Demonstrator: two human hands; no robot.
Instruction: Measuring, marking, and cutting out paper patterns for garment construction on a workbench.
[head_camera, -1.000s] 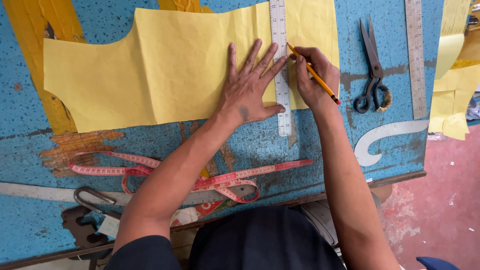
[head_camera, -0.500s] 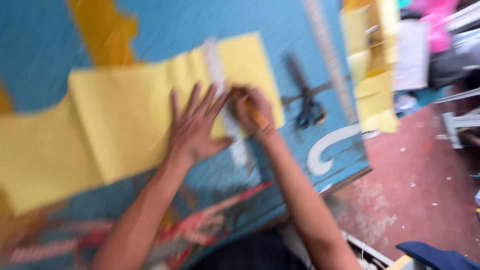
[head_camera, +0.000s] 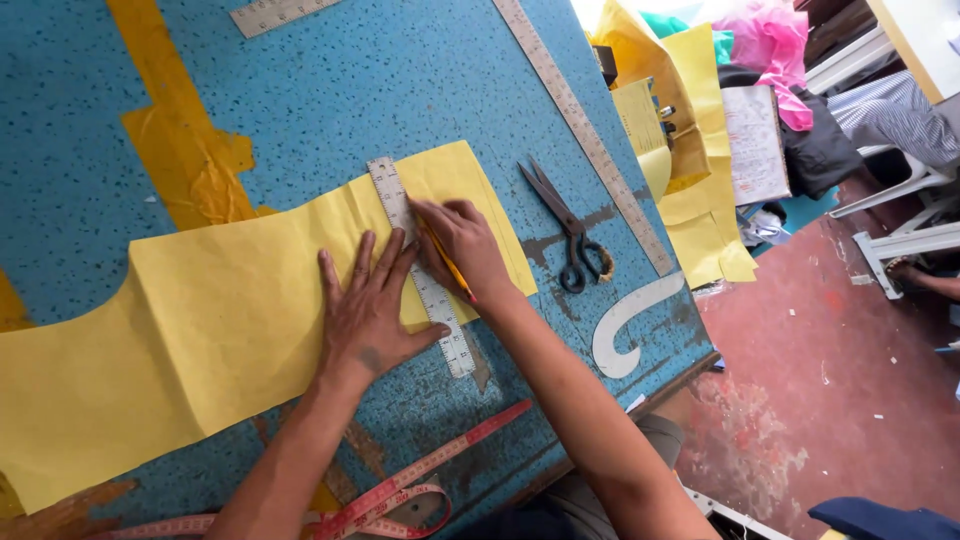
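Note:
A large yellow paper pattern piece lies flat on the blue speckled table. A short metal ruler rests across its right part. My left hand presses flat on the paper with fingers spread, its fingertips against the ruler's left edge. My right hand grips a yellow pencil with its tip at the ruler's right edge, on the paper.
Black-handled scissors lie right of the paper, a long metal ruler beyond them and a white curve template near the table edge. A red measuring tape coils at the front. Yellow paper and cloth pile at far right; red floor.
The view has swung and tilted, bringing the table's right edge and floor into sight. Both hands stay on the paper and ruler, the pencil still in my right hand.

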